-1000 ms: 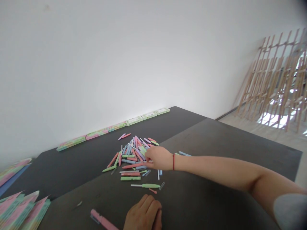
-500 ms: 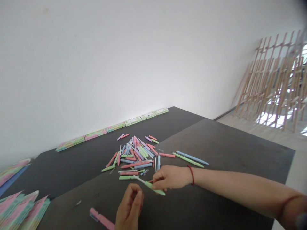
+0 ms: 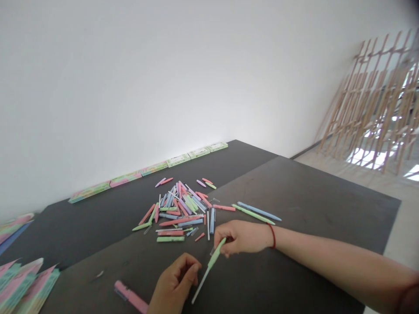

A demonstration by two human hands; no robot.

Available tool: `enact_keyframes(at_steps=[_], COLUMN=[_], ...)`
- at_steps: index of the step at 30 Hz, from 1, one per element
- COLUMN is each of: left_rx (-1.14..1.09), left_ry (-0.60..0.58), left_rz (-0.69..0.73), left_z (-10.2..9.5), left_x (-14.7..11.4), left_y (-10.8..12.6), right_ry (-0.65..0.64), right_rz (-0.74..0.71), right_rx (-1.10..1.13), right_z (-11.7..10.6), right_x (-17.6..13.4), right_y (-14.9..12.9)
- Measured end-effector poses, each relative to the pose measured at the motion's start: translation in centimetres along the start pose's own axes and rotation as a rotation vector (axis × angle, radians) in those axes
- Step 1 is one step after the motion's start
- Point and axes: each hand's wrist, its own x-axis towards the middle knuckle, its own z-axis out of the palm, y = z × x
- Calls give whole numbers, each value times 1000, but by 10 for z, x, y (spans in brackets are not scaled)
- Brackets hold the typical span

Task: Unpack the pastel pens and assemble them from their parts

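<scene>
My right hand, with a red cord at the wrist, pinches a light green pen barrel. A thin white refill sticks out of the barrel, slanting down to the left. A small clear piece shows by the right fingertips. My left hand is beside the refill, fingers curled and thumb tip against them; whatever they may hold is hidden. Beyond both hands lies a heap of pen parts in green, pink, blue and purple, mixed with white refills. A small red piece lies at its near edge.
A pink pen lies left of my left hand. Right of the heap are a long green pen and a blue pen. Flat boxes line the wall edge of the dark table. Colourful packets sit at the left.
The green barrel has turned in my right hand, so its refill now points down toward me instead of up to the left. My right hand has shifted slightly right. The view has moved a little.
</scene>
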Motion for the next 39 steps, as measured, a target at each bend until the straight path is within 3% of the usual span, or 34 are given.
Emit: enact_keyframes(at_steps=[6, 12, 18, 23, 30, 35, 39], left_rx=[558, 796, 892, 923, 936, 884, 773], left_ry=[57, 175, 183, 239, 199, 200, 306], left_rz=[140, 209, 229, 256, 253, 245, 183], left_z=[5, -2, -2, 2, 0, -6, -7], left_x=[-8, -6, -7, -8, -7, -7, -11], left_y=[5, 4, 3, 0, 5, 10, 10], right_ry=[79, 207, 268, 216, 169, 200, 140], right_rz=[42, -56, 32, -11, 1, -134, -209], right_rx=[171, -176, -389, -399, -528, -722, -610], right_z=[10, -14, -34, -26, -12, -8, -13], right_x=[6, -1, -8, -7, -4, -5, -5], right_y=[12, 4, -5, 0, 7, 2, -3])
